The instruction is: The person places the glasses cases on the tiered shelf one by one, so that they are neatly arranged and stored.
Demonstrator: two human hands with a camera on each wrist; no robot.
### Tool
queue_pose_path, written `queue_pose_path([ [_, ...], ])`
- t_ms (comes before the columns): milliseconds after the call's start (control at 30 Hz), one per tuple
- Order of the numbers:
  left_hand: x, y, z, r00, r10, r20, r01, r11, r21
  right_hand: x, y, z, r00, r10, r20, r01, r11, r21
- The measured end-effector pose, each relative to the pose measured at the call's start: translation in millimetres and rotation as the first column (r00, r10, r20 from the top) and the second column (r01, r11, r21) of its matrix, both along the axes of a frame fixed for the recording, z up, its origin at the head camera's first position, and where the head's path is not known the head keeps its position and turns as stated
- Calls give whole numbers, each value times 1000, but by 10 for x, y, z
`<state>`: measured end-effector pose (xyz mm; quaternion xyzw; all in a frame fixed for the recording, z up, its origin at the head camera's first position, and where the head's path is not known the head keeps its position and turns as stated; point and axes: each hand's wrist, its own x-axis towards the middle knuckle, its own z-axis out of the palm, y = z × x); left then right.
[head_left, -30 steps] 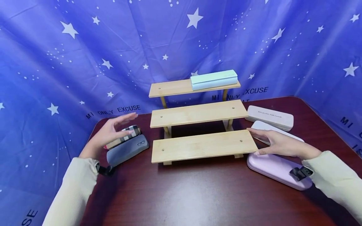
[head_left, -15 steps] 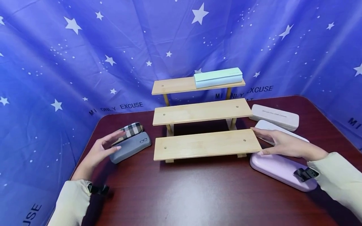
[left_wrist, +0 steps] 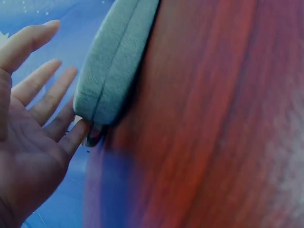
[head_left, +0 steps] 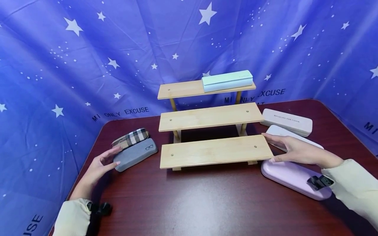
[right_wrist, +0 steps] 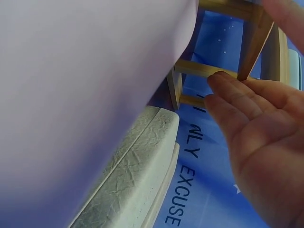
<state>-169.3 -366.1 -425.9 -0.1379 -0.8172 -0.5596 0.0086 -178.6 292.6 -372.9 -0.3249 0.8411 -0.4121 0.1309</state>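
Note:
On the left, my left hand (head_left: pixel 95 167) reaches toward the near end of a grey glasses case (head_left: pixel 137 154), fingers spread and loosely bent. In the left wrist view its fingertips come right up to the end of the grey case (left_wrist: pixel 114 66). A plaid glasses case (head_left: pixel 134 137) lies just behind the grey one. My right hand (head_left: pixel 298 151) grips the right end of the lowest board of a three-step wooden stand (head_left: pixel 215 151), thumb at the front corner and fingers at the back corner. A lilac glasses case (head_left: pixel 290 180) lies below that hand.
A mint glasses case (head_left: pixel 227 81) rests on the right part of the top step. At the right, a white case (head_left: pixel 276 130), partly hidden by my right hand, and a pale grey case (head_left: pixel 287 122) lie on the dark red table (head_left: pixel 203 200). A starry blue curtain (head_left: pixel 133 49) hangs behind.
My left hand has come down and toward me, from over the plaid case to the near end of the grey case. The right hand keeps its hold on the stand. The head view has shifted slightly.

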Motion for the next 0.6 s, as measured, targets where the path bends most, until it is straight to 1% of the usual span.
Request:
queue_pose_path([
  [67,-3,-21,-38,999,15,37,-14,1000,-12,3,2,-2,1000,-4,-2,4,1000,6],
  [133,-10,-30,-73,995,22,93,-20,1000,-23,6,6,-2,1000,-9,-12,9,1000,13],
  [233,-11,-26,-111,983,22,184,-17,999,-28,7,7,-1,1000,-5,-19,5,1000,17],
  [300,-6,-22,-127,976,10,218,-5,1000,-25,5,4,-1,1000,3,-17,-3,1000,12],
  [367,2,-19,-135,977,-1,213,10,999,-39,2,0,-1,1000,14,-5,-14,1000,1],
  [467,2,-18,-139,984,-3,179,20,995,-95,-1,-3,-1,1000,22,5,-22,1000,-9],
  [533,-5,-16,-138,986,2,164,20,990,-137,-1,-4,1,1000,21,6,-21,1000,-7],
  [600,-15,-15,-135,987,21,157,5,986,-166,-3,-7,5,1000,18,7,-18,1000,-4],
])
